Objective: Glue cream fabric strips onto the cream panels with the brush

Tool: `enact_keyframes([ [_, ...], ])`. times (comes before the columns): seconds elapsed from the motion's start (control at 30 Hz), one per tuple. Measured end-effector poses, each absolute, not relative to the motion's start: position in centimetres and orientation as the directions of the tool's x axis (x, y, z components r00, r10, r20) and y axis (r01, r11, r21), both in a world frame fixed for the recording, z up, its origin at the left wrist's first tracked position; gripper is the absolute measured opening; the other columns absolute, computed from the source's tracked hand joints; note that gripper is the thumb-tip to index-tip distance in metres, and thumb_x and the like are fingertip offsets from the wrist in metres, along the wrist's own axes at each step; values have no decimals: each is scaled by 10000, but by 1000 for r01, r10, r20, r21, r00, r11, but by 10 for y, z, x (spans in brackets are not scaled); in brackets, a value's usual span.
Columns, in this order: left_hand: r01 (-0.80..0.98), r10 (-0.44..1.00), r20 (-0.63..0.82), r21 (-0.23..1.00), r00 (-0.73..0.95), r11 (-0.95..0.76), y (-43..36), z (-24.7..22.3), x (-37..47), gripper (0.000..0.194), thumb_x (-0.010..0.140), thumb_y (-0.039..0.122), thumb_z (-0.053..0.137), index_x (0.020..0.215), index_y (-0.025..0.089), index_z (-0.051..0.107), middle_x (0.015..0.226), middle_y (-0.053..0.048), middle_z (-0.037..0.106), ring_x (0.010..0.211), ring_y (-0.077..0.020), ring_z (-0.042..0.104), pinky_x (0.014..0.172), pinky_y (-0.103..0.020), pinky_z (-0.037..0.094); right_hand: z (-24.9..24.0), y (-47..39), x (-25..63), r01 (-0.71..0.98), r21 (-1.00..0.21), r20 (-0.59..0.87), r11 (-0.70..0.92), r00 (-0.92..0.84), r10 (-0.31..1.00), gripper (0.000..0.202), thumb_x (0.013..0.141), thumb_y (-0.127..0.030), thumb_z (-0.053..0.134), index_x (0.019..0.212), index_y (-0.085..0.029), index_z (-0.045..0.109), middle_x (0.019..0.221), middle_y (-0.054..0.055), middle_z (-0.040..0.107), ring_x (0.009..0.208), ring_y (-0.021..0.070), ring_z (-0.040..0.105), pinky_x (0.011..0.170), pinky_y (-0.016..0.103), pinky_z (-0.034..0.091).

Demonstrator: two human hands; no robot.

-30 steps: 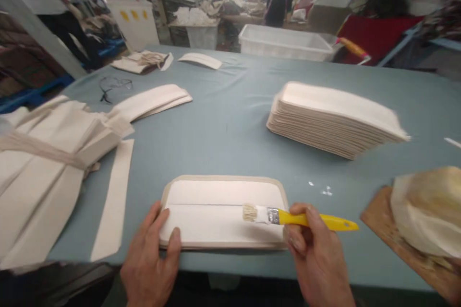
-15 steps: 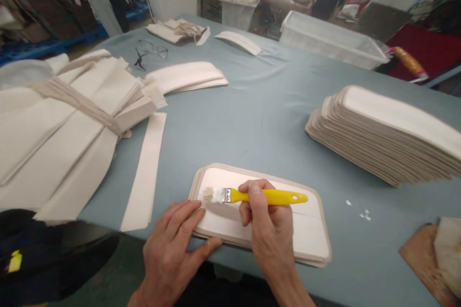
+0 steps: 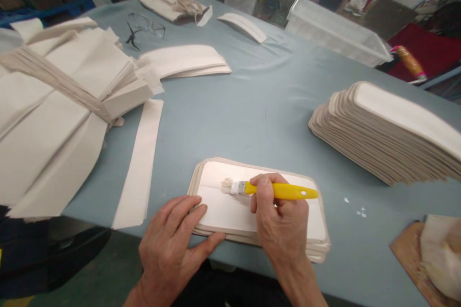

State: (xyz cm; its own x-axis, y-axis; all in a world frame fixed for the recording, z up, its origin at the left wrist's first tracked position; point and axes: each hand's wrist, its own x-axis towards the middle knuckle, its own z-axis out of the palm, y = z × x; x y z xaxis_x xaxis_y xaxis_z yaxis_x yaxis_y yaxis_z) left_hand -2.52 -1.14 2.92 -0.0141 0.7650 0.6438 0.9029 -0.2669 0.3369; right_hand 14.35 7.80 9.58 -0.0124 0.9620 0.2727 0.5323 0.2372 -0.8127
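Observation:
My right hand (image 3: pixel 283 216) is closed around a brush (image 3: pixel 295 191) with a yellow handle. Its pale bristles touch the white face of the top panel (image 3: pixel 223 211), near the panel's left part. That panel lies on a small stack of beige-edged panels near the table's front edge. My left hand (image 3: pixel 176 240) rests with fingers apart on the stack's lower left corner, the thumb along the front edge. A narrow cream strip (image 3: pixel 141 163) lies to the left of the stack.
A tall stack of panels (image 3: pixel 382 139) stands at the right. Tied cream pieces (image 3: pixel 54 120) cover the left side. Farther back are glasses (image 3: pixel 146 26), curved pieces (image 3: pixel 194 60) and a clear plastic bin (image 3: pixel 334 33). A stained brown board (image 3: pixel 406 254) is at the lower right.
The brush and my right hand have moved a little right and up over the panel. My left hand stays at the stack's corner. The whole view has shifted slightly.

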Motion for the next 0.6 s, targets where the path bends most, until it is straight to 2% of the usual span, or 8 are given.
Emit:
enact_keyframes([
  [0.13,911,760,650,312,3,-271,-11,29,-26,316,923,338,815,1109,104,712,1152,-147,741,1090,-301,676,1004,-425,525,106,75,130,428,-866,283,257,-2,959,312,1072,-325,517,838,-208,687,522,-76,577,410,79,516,434,172,386],
  [0.27,911,763,646,313,4,-269,-10,29,-26,298,928,336,808,1098,112,711,1138,-142,745,1085,-292,690,1004,-416,530,99,73,110,304,-918,246,256,-72,967,287,1078,-322,509,875,-210,678,568,-67,619,477,84,586,508,163,454],
  [0.4,920,763,646,297,4,-256,-10,29,-27,303,914,330,823,1104,123,709,1132,-134,756,1069,-295,698,988,-419,533,89,75,131,417,-875,245,247,-59,968,281,1056,-315,518,852,-204,675,539,-69,589,424,82,534,454,171,407],
  [0.47,924,758,652,288,4,-253,-10,29,-27,310,903,324,835,1100,122,710,1128,-136,760,1062,-303,701,969,-424,536,90,76,152,495,-839,257,226,-5,967,301,1047,-324,519,828,-202,685,505,-71,566,394,86,507,419,179,379],
  [0.6,929,750,661,266,18,-257,-10,31,-25,323,889,301,851,1128,133,712,1132,-129,773,1037,-298,716,934,-421,549,94,76,189,580,-802,259,142,124,958,332,1035,-376,530,807,-201,698,498,-63,564,408,99,524,439,189,406],
])
